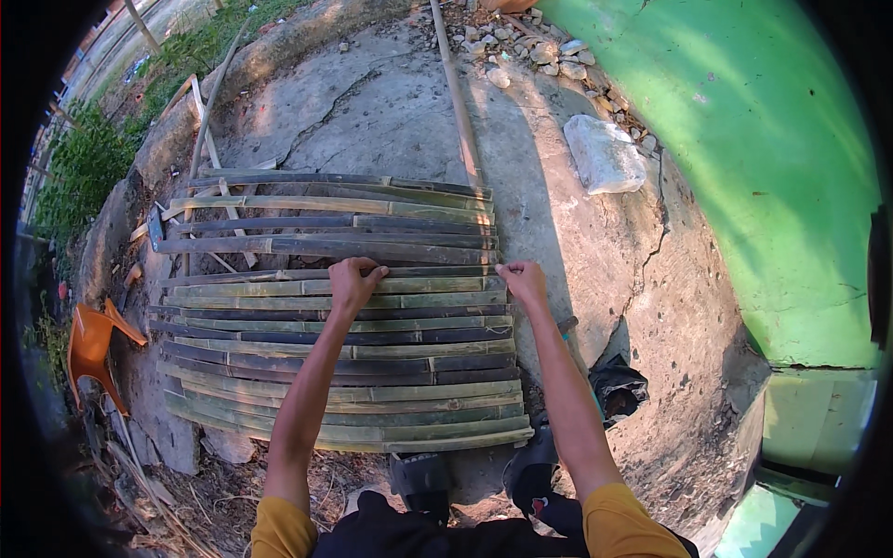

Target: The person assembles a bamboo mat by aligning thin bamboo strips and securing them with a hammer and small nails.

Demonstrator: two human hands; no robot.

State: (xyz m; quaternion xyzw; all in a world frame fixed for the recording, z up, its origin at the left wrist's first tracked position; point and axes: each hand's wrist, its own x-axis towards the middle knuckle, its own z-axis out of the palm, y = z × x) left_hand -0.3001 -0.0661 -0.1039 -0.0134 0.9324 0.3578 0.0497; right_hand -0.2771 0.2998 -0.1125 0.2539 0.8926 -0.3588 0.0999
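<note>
Split bamboo slats (335,353), some green and some dark, lie side by side in a broad row in front of me. My left hand (355,284) is closed over a narrow dark slat (433,272) near the middle of the row, thumb toward the right. At that slat's right end, my right hand (524,281) pinches with thumb and forefinger; whether anything small is between the fingertips cannot be made out. Farther off, several more slats (326,246) lie with wider gaps, across a long pole (454,88) on the right and thinner sticks (206,121) on the left.
An orange plastic chair part (90,344) lies at the left. Beyond the slats is cracked concrete (372,116). A clear plastic-wrapped bundle (605,155) and stones (549,56) lie near the green wall (735,139). A black bag (618,389) is beside my right forearm.
</note>
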